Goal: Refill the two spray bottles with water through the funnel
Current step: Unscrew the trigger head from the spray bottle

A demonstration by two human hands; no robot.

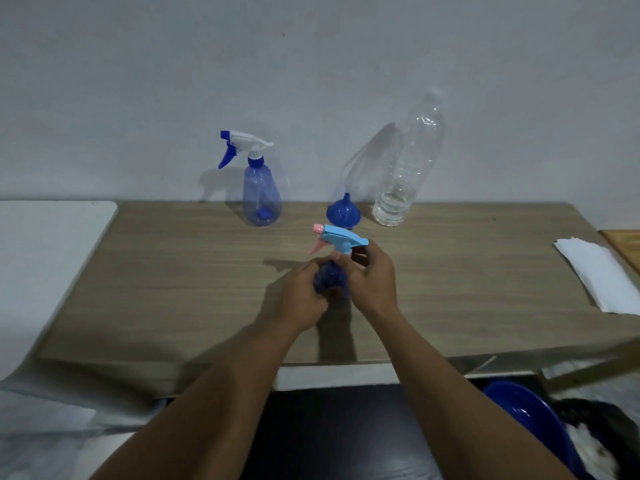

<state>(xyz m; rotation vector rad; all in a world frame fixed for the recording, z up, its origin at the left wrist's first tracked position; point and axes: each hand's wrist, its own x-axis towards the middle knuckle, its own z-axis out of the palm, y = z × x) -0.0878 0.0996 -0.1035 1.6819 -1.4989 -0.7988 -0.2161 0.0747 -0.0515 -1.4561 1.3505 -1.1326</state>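
Observation:
At the middle of the wooden table, my left hand grips the body of a dark blue spray bottle. My right hand pinches the collar under its light blue and pink trigger head. A second spray bottle, pale blue with a white and blue head screwed on, stands upright at the back left. A blue funnel rests mouth down behind the held bottle. Right of the funnel stands a tall clear water bottle with a little water at its bottom and no cap visible.
A folded white paper towel lies at the table's right edge. A white surface adjoins the table on the left. A blue basin sits below the table's front right. The wall runs directly behind the bottles.

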